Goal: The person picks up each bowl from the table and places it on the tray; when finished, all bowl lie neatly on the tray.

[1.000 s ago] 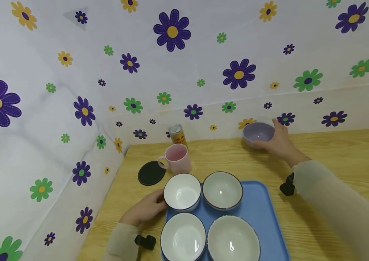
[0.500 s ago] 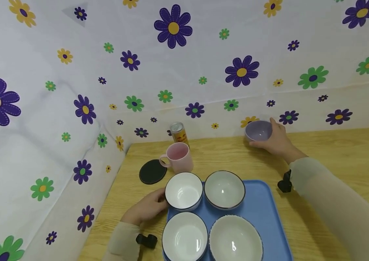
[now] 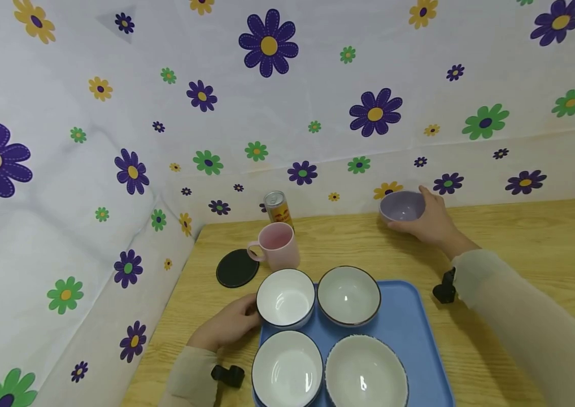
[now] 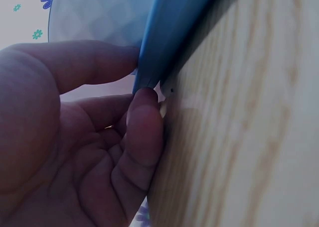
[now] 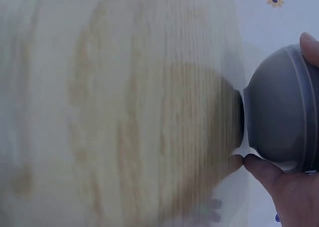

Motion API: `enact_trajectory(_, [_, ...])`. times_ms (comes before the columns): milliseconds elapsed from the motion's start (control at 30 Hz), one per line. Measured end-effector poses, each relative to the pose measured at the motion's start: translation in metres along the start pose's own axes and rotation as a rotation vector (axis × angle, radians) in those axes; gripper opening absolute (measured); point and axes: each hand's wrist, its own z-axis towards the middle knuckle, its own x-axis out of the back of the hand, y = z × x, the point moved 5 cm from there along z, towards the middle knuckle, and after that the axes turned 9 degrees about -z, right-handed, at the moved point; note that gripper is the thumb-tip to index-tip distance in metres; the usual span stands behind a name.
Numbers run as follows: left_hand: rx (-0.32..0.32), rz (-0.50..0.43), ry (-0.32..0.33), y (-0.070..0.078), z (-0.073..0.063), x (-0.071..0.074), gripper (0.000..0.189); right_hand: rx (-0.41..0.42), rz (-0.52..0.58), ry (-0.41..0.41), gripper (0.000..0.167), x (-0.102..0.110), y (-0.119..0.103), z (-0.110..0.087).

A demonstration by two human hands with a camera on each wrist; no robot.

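Note:
My right hand (image 3: 432, 220) grips a purple bowl (image 3: 400, 207) at the back of the table, close to the wall. Its thumb lies along the near side and its fingers reach round the far side. In the right wrist view the bowl (image 5: 279, 112) stands upright, its foot right at the wooden surface. My left hand (image 3: 230, 324) is at the left edge of a blue tray (image 3: 409, 328), beside a white bowl (image 3: 285, 298) with a dark rim. The left wrist view shows the thumb and curled fingers (image 4: 144, 132) pinching the tray's edge (image 4: 154, 43).
Three more pale bowls stand on the tray: one at back right (image 3: 349, 295), one at front left (image 3: 287, 367), one at front right (image 3: 366, 370). Behind the tray are a pink mug (image 3: 282, 249), a drink can (image 3: 278, 209) and a black coaster (image 3: 238, 268). Flowered cloth walls (image 3: 328, 135) enclose the table.
My right hand's thumb has shifted slightly along the purple bowl, which stays near the same spot. My left hand keeps its place at the tray. The head view wavers slightly.

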Motion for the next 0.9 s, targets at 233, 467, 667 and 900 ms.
enact_trajectory(233, [-0.002, 0.023, 0.008, -0.002, 0.001, 0.001, 0.044, 0.028, 0.051, 0.013, 0.134, 0.002, -0.001, -0.015])
enact_trajectory(467, [-0.004, 0.030, -0.008, -0.002, 0.001, 0.003, 0.045, 0.050, 0.088, -0.013, 0.130, 0.001, 0.007, -0.036])
enact_trajectory(667, [-0.017, 0.012, -0.022, -0.001, 0.001, 0.002, 0.042, 0.070, 0.101, -0.016, 0.129, 0.004, 0.007, -0.054])
enact_trajectory(900, [-0.010, 0.009, -0.014, 0.000, 0.002, 0.000, 0.045, 0.121, 0.111, 0.028, 0.125, 0.014, 0.000, -0.078])
